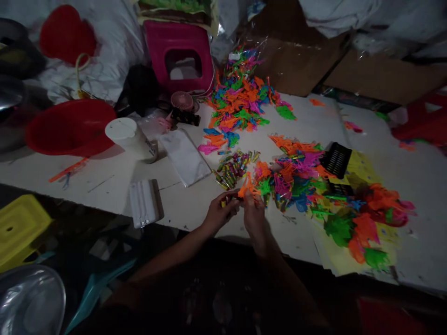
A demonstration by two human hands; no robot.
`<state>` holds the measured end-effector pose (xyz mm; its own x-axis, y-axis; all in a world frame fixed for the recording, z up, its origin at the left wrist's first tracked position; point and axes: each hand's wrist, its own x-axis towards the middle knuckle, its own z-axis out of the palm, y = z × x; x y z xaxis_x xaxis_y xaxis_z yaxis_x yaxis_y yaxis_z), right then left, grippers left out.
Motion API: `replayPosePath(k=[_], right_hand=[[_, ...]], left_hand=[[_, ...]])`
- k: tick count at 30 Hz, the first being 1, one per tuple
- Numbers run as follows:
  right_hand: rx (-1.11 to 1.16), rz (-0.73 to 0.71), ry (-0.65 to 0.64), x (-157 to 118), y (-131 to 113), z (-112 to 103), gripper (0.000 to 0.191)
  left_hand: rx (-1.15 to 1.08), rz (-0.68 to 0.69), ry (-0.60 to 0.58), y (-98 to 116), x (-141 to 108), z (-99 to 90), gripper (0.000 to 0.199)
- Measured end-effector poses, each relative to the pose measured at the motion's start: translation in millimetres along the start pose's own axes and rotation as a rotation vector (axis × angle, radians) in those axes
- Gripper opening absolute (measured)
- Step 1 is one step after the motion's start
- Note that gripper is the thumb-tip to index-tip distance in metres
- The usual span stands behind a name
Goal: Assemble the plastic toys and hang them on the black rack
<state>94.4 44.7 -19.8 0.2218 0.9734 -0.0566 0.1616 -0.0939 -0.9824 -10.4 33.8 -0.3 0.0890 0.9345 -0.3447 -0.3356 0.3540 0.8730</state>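
My right hand is closed on a bright orange plastic piece, which stands up above the fingertips. Close beside it, my left hand has its fingers curled around a small tube with a yellow end; the rest of that tube is hidden. Just beyond the hands lies a heap of small, colourfully wrapped tubes. To the right of it spreads a pile of orange, pink, green and blue plastic pieces, with some tubes among them. The exact shape of the pieces is too blurred to make out.
A bigger heap of coloured plastic pieces lies at the back. On the left stand a white power bank-like box, a white canister and a red basin. Black baskets and yellow sheets are at right.
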Motion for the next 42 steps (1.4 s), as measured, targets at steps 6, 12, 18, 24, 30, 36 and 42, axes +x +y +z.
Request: replayPosePath(k=[6, 12, 18, 24, 30, 36, 42], right_hand=[[0.02, 0.062, 0.098, -12.4, 2.2, -3.6, 0.031], [0.053, 0.047, 0.187, -22.9, -7.9, -5.2, 0.029], [-0.181, 0.007, 0.194, -30.3, -3.5, -3.4, 0.033], [-0.338, -0.061, 0.326, 37.7, -17.8, -75.7, 0.038], [-0.755, -0.218, 0.124, 138.8, -46.4, -55.1, 0.035], [-0.784, -0.02, -0.003, 207.1, -37.1, 62.4, 0.039], [-0.652, -0.051, -0.008, 211.9, -26.6, 67.3, 0.034]], left_hand=[[0.024, 0.005, -0.007, 7.3, -10.5, 5.1, 0.043], [0.134, 0.056, -0.017, 10.7, -17.0, 10.1, 0.041], [0.322, 0.157, -0.094, 0.8, -17.6, 8.9, 0.036], [0.543, 0.237, -0.008, -21.4, 10.8, -16.5, 0.041], [0.943, 0.575, 0.001, -36.9, 44.6, -39.1, 0.029], [0.873, 0.666, 0.182, -45.5, 51.5, -45.9, 0.027], [0.693, 0.526, 0.235, -38.5, 49.8, -46.2, 0.029]])
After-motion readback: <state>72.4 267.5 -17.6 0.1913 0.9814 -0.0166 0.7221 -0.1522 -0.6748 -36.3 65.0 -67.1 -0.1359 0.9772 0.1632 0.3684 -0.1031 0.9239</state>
